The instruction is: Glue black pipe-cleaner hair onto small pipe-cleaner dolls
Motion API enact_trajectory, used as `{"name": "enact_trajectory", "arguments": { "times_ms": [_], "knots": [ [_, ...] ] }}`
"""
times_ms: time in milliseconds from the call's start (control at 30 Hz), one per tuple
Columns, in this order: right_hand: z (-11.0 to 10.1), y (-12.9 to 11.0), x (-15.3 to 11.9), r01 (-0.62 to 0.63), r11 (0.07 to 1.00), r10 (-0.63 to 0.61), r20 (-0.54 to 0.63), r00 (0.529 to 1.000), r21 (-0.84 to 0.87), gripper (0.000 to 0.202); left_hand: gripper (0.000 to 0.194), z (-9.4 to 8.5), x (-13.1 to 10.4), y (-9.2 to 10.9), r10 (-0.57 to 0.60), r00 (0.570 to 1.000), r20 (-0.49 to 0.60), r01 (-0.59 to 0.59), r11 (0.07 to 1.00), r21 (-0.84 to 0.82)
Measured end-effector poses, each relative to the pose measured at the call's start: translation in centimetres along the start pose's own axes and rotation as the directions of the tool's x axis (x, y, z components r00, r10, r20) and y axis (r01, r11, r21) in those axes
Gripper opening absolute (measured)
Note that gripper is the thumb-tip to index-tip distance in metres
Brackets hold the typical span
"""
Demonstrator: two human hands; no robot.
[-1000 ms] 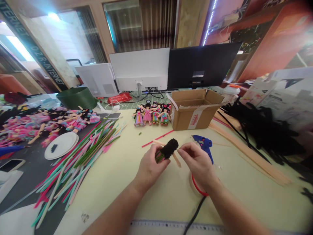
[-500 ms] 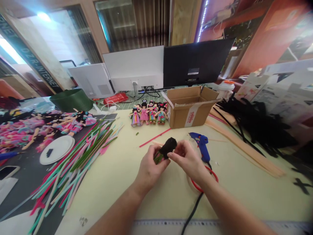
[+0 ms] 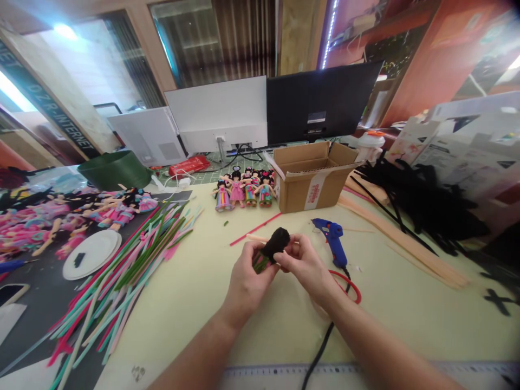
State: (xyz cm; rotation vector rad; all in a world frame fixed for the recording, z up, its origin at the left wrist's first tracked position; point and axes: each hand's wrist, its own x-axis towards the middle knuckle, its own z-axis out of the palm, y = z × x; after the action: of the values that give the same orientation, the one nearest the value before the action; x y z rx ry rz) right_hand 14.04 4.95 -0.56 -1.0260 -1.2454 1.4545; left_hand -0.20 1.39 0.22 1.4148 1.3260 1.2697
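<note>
Both my hands hold a small doll (image 3: 277, 244) with black fuzzy hair and a green lower part, above the middle of the table. My left hand (image 3: 248, 271) is closed round its green body. At the hair, the fingers and thumb of my right hand (image 3: 303, 262) pinch from the right side. A pale peach stick-like piece (image 3: 255, 238) juts out left of the hair. Fingers cover much of the doll. To the right lies a blue glue gun (image 3: 333, 241) with a black cable, and a red ring (image 3: 351, 287) is partly behind my right forearm.
Finished dolls (image 3: 244, 189) stand at the back beside an open cardboard box (image 3: 314, 184). Coloured pipe cleaners (image 3: 138, 265) spread on the left near a white plate (image 3: 93, 252) and heaped dolls (image 3: 49, 222). Black strips (image 3: 422, 200) pile at right; a ruler (image 3: 260, 371) lies along the front.
The view has shifted slightly. My right hand has closed in a little on the doll's hair, and the peach piece shows more. The doll stays in both hands.
</note>
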Motion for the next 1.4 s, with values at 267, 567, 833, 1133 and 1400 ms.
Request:
{"name": "enact_trajectory", "arguments": {
  "times_ms": [267,567,833,1133,1400],
  "knots": [
    [-0.7,-0.4,0.2,-0.091,0.995,0.094,0.084,0.992,-0.04,0.041,0.04,-0.8,0.6,-0.2,-0.124,0.981,0.146,0.161,0.946,-0.28],
    [-1.1,-1.5,0.1,-0.122,0.991,0.124,0.03,0.992,-0.056,0.034,0.037,-1.3,1.0,-0.5,-0.17,0.965,0.2,0.227,0.924,-0.309],
    [-1.2,-1.7,0.0,-0.114,0.993,0.115,0.034,0.993,-0.039,0.031,0.038,-1.4,0.8,-0.1,-0.189,0.949,0.255,0.279,0.879,-0.387],
    [-0.9,-1.8,-0.1,-0.105,0.994,0.105,0.061,0.993,0.007,0.033,0.035,-1.6,0.9,0.0,-0.273,0.912,0.305,0.391,0.801,-0.453],
    [-0.2,-1.5,-0.6,-0.099,0.995,0.1,0.096,0.99,-0.007,0.027,0.042,-1.1,0.8,-0.6,-0.175,0.96,0.218,0.254,0.872,-0.417]
  ]
}}
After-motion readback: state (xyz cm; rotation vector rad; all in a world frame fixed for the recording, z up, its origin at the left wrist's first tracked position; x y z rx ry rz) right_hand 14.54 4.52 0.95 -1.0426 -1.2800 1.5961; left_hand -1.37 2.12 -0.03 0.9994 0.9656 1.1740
